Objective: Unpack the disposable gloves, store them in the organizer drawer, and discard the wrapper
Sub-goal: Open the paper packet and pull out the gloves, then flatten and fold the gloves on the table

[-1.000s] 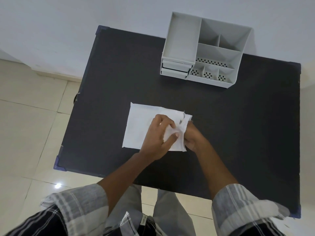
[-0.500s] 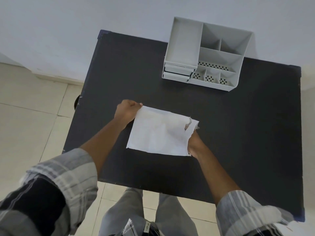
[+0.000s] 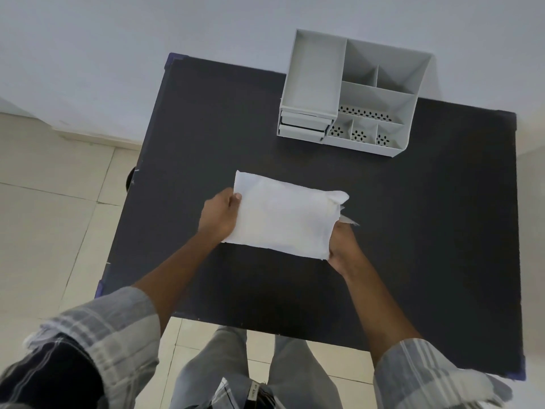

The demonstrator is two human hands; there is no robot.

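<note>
A white paper wrapper (image 3: 283,216) with the gloves inside is held over the middle of the black table (image 3: 413,231). My left hand (image 3: 219,215) grips its left edge. My right hand (image 3: 343,246) grips its torn right end, where a thin clear edge sticks out; whether that is a glove I cannot tell. The grey organizer (image 3: 351,95) stands at the table's far side, its two small drawers (image 3: 303,126) at its front left, both closed.
The table stands against a pale wall. Beige floor tiles (image 3: 50,202) lie to the left and below. My legs are at the table's near edge. The organizer's open compartments hold nothing visible.
My left hand went from the torn right end to the wrapper's left edge. The wrapper has lifted off the table and now bulges between both hands.
</note>
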